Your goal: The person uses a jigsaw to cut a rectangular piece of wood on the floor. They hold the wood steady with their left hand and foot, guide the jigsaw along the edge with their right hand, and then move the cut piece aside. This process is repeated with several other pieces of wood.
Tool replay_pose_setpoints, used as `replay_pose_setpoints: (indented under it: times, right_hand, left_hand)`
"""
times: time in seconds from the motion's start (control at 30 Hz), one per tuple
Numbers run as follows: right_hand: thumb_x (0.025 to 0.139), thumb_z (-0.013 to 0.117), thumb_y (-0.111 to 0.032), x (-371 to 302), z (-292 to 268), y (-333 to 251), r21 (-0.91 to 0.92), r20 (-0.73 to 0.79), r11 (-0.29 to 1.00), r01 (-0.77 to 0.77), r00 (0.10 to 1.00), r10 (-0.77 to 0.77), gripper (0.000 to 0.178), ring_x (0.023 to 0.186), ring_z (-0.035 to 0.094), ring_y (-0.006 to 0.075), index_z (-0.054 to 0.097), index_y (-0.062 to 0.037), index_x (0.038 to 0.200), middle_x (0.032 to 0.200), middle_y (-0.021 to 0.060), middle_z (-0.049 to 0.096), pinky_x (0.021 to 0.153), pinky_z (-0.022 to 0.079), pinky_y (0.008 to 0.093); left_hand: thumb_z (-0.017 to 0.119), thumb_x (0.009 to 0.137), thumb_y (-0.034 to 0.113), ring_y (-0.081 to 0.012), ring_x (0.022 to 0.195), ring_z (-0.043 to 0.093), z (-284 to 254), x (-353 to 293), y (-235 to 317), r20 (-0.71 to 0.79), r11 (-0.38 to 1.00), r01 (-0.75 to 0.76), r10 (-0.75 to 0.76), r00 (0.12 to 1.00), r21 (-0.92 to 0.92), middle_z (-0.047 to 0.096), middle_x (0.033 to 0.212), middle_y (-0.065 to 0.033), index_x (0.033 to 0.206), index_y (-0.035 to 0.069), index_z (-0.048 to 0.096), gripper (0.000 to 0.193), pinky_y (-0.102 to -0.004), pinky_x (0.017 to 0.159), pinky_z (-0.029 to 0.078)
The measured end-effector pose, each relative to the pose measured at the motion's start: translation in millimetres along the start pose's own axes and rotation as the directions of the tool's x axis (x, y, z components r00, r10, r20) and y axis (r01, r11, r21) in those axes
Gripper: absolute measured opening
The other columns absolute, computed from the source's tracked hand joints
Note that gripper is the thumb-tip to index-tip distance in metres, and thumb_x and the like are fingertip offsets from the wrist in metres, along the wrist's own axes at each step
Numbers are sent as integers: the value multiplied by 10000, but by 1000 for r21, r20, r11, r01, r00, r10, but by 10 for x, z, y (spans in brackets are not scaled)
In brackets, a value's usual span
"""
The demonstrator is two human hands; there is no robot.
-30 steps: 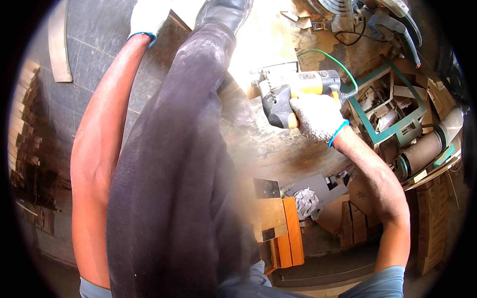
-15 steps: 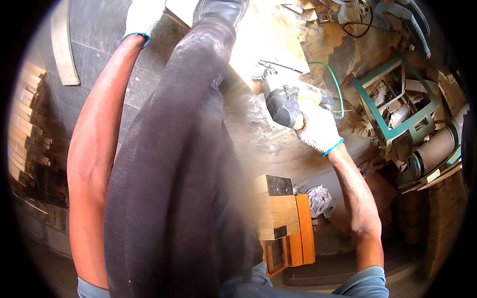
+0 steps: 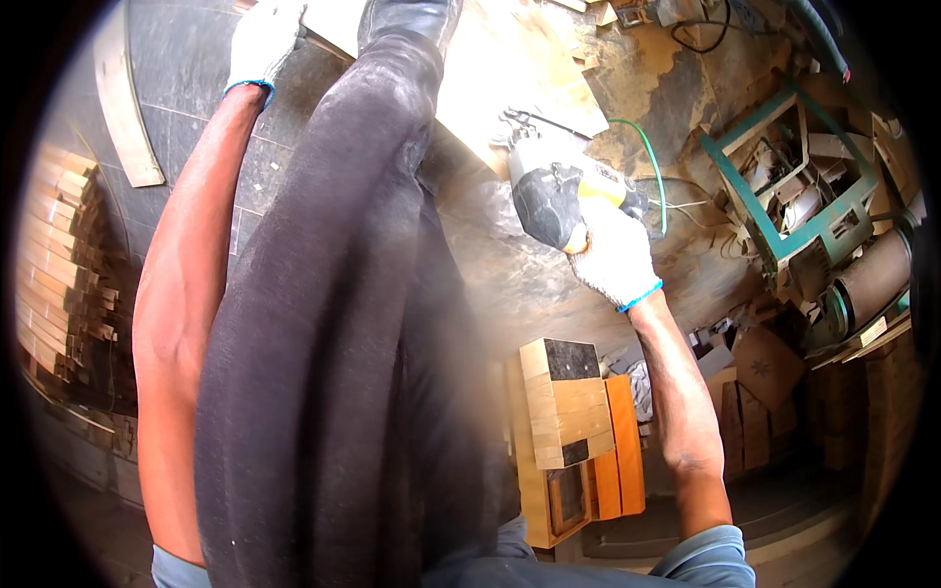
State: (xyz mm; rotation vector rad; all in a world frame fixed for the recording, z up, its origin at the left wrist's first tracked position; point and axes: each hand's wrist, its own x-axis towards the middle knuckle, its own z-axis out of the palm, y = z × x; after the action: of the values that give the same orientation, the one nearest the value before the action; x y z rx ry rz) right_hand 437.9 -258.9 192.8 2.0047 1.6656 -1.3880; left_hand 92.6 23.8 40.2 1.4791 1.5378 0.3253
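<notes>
My right hand [image 3: 613, 255], in a white knitted glove with a blue cuff, is wrapped around the handle of a corded power tool [image 3: 549, 206]. The tool has a black, yellow and pale body and a thin metal bar at its front; it sits at the near edge of a pale, brightly lit board [image 3: 564, 83]. My left hand [image 3: 267, 39], gloved alike, reaches to the board's left end at the top of the view. Its fingers are partly cut off, so their grip does not show. My booted foot [image 3: 410, 24] rests on the board between the hands.
A green cord [image 3: 655, 162] curves right of the tool. Farther right stands a teal metal frame [image 3: 784, 240] among scraps and a roller. Wooden boxes [image 3: 564, 402] stand lower right. Stacked wood strips [image 3: 64, 260] and a loose plank [image 3: 127, 108] lie left.
The view has shifted slightly. The tool and my right hand appear a little farther left, and my left hand shows a little lower. The right hand's grip is unchanged.
</notes>
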Motion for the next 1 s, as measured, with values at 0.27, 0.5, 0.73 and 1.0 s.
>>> replay_pose_setpoints:
  times: [0.27,0.5,0.73,1.0]
  right_hand:
    - [819,667,-159,33,-65,-35,15,18,999,-36,999,36,198,917,681,367,649,-93,1006,964,145,693,802,554,438]
    - [846,705,-181,45,-134,-89,29,43,993,-118,992,117,219,950,687,393,682,-70,1033,980,179,706,820,558,440]
    - [874,634,-189,76,-123,-300,23,64,989,-147,987,146,193,929,685,400,649,-75,1029,972,186,697,805,556,469]
    - [846,617,-180,-18,63,-412,154,-28,969,-193,980,199,177,918,673,385,633,-79,991,959,161,685,812,550,456]
  left_hand:
    - [629,1020,319,-109,726,669,-168,-18,196,265,984,-3,52,963,-180,712,832,-31,1204,69,726,325,-287,697,559]
    - [636,1018,335,-114,740,674,10,157,-221,191,997,-24,37,981,-67,716,842,-35,1177,55,727,335,-293,706,563]
    - [629,1017,358,-112,747,675,-152,91,1,256,999,-33,40,966,-31,712,846,-37,1146,48,730,352,-291,709,565]
    - [623,1023,349,-110,742,669,-142,75,328,290,969,217,-175,941,-120,714,866,-40,1157,57,733,340,-288,709,568]
